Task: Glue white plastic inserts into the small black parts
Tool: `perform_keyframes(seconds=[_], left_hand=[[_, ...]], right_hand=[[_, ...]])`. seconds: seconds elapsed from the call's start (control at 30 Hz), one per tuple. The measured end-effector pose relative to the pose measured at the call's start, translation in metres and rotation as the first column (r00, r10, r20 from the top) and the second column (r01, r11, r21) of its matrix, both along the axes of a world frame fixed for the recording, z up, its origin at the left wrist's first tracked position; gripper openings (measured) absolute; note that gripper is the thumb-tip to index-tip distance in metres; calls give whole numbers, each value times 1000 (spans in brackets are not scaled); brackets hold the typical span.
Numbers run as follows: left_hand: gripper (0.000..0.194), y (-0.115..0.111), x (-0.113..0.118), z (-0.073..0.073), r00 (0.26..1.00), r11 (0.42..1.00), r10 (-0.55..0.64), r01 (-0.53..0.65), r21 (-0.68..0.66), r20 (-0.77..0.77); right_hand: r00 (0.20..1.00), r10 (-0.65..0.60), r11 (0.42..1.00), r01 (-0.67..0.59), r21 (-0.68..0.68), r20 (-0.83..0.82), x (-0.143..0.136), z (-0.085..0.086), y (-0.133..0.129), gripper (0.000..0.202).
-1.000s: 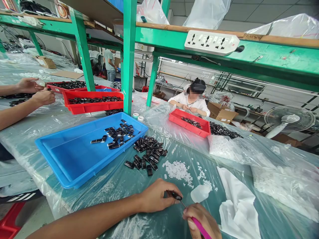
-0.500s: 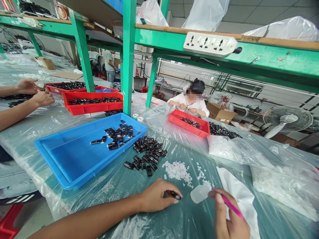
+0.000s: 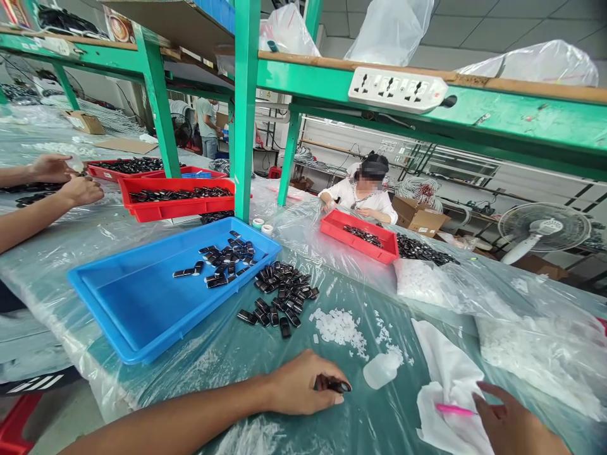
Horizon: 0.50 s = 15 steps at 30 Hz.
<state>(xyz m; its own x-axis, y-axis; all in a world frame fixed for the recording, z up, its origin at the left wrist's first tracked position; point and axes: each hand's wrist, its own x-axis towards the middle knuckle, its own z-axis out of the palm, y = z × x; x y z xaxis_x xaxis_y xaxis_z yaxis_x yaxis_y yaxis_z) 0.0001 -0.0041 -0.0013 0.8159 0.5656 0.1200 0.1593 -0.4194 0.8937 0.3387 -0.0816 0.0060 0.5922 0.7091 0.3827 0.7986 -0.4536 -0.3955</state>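
Left of the white cloth (image 3: 450,360), the left hand (image 3: 301,382) pinches a black piece (image 3: 338,386), end exposed, probably for access. Over the cloth, the right hand (image 3: 515,420) adjoins a pink tool (image 3: 453,409); whether it grips cannot be told.

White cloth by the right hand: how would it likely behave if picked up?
The white cloth would probably hang floppy, since it lies in loose folds. It looks thin, so likely light. Lifting it might disturb the pink tool, which shows directly over it.
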Motion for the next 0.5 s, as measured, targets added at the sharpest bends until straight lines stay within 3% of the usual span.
perform_keyframes(seconds=[0.07,0.13,0.17,0.2,0.23,0.3,0.4,0.5], left_hand=[[28,-2,-1,1,999,999,-43,43,-5,22],[29,-4,-1,1,995,996,-90,90,3,35],[29,-4,-2,0,993,994,-113,112,14,36],[29,-5,-2,-1,991,991,-127,126,31,35],[29,-5,-1,-2,990,989,-140,138,54,33],[29,-5,-1,-6,985,979,-168,164,118,25],[30,-6,1,-12,977,953,-213,208,222,2],[31,-7,2,-16,967,922,-254,244,300,-7]], right_hand=[[997,66,998,-66,16,-35,-26,9,3,30],[971,215,976,-211,48,-104,-60,15,7,34],[927,349,937,-341,79,-140,-78,16,10,34],[847,508,861,-499,97,-157,-96,16,13,33],[783,608,793,-595,127,-128,-113,16,15,31],[670,738,674,-736,62,-74,-141,15,22,28],[603,795,590,-793,-149,-62,-169,13,34,30],[608,793,588,-781,-210,-41,-185,8,49,29]])
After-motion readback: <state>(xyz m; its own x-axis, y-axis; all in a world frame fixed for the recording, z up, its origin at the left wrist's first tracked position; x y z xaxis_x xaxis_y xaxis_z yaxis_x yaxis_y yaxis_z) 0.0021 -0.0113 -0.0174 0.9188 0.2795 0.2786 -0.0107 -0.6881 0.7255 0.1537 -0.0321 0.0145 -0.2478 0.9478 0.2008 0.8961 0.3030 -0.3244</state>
